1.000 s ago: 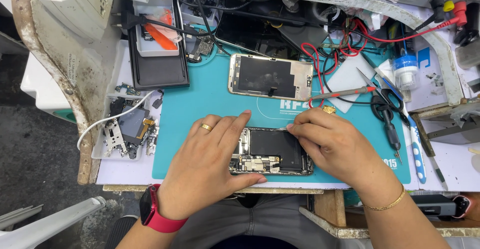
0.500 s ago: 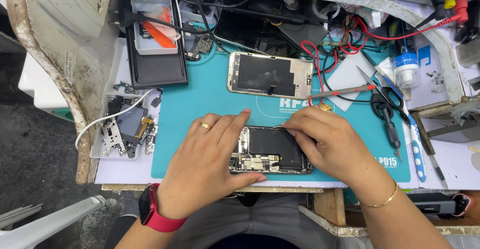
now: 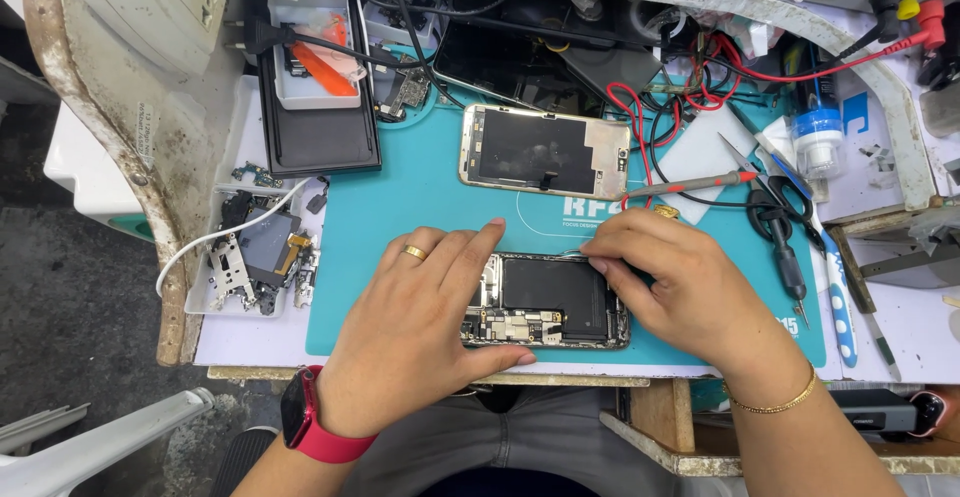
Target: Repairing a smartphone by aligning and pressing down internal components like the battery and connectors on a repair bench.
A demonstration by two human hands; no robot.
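Opened phone (image 3: 548,300): laid on teal mat (image 3: 400,207) at counter's near edge, steadied by the flat, spread left hand (image 3: 420,327); its top edge is pinched by right hand (image 3: 680,287) fingertips.

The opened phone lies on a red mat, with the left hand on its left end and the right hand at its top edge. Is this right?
Not quite. The head view shows the mat is teal, not red. The opened phone does lie on it, left hand on its left end, right hand at its top edge.
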